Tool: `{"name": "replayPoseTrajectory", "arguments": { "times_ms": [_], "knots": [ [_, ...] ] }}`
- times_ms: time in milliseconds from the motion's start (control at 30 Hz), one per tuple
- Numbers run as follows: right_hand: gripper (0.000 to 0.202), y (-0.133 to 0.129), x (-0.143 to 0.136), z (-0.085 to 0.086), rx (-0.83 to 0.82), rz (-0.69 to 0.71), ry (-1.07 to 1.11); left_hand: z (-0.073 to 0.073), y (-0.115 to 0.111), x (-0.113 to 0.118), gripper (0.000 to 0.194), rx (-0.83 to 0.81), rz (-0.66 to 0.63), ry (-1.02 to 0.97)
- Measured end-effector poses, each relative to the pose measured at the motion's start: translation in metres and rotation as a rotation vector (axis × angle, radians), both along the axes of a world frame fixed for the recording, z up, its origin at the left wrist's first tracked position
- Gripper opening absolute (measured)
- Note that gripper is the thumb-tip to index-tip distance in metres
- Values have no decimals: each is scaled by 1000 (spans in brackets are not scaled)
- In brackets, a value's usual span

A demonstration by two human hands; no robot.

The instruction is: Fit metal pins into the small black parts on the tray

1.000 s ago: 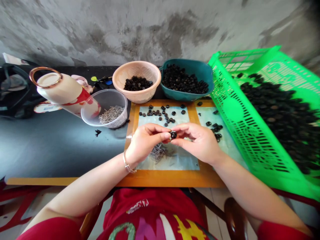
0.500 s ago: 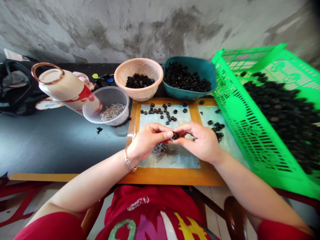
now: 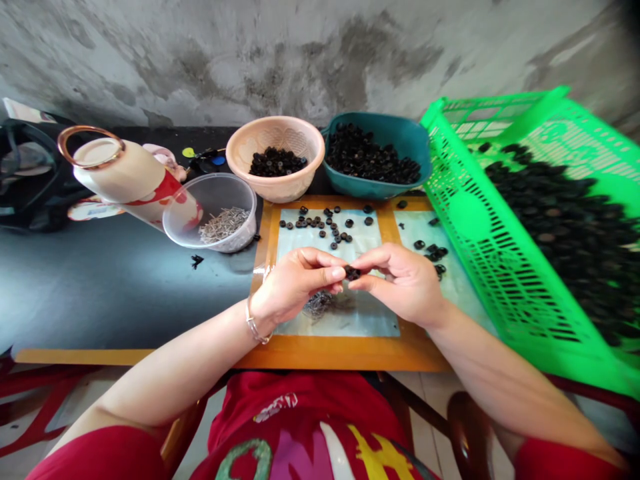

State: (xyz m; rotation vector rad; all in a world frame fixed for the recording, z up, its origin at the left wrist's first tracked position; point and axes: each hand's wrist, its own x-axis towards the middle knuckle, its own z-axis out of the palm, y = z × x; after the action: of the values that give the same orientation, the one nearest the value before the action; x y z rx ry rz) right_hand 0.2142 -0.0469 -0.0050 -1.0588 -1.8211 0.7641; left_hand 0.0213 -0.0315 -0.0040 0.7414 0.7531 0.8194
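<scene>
Between my two hands, a small black round part point(image 3: 352, 273) is pinched over the pale sheet. My left hand point(image 3: 300, 283) grips its left side between thumb and fingers. From the right, my right hand point(image 3: 400, 280) holds it with thumb and fingertips. Beneath the hands lies a pile of thin metal pins point(image 3: 320, 303), partly hidden by my left hand. Small black rings point(image 3: 315, 222) are scattered just beyond my fingers. More black round parts point(image 3: 436, 253) lie to the right of my right hand.
A clear tub point(image 3: 253, 223) of metal pins stands left, beside a tilted white-and-red flask point(image 3: 120, 173). Behind are a pink bowl point(image 3: 273, 190) and a teal basin point(image 3: 375, 187), both holding black parts. A green crate point(image 3: 480, 247) heaped with black parts fills the right side.
My right fingers have shifted slightly off the black part, so more of it shows between the hands. The whole view has moved a little; everything else stays in place.
</scene>
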Motion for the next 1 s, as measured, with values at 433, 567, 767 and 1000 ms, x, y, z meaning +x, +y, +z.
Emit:
{"name": "replayPoseTrajectory", "arguments": {
  "times_ms": [433, 567, 767, 1000],
  "knots": [
    [28, 1, -2, -5, -17, 114, 90, 0, -3, 0, 20, -4, -53, -37],
    [33, 3, -2, 2, 58, 178, 11, -2, -4, -1, 16, 7, -76, -63],
    [32, 6, -1, 7, 224, 209, -64, -6, -3, -1, 20, 8, -90, -30],
    [33, 8, -1, 2, 317, 137, -59, -6, -4, 1, 24, 51, -70, 65]
  ]
}}
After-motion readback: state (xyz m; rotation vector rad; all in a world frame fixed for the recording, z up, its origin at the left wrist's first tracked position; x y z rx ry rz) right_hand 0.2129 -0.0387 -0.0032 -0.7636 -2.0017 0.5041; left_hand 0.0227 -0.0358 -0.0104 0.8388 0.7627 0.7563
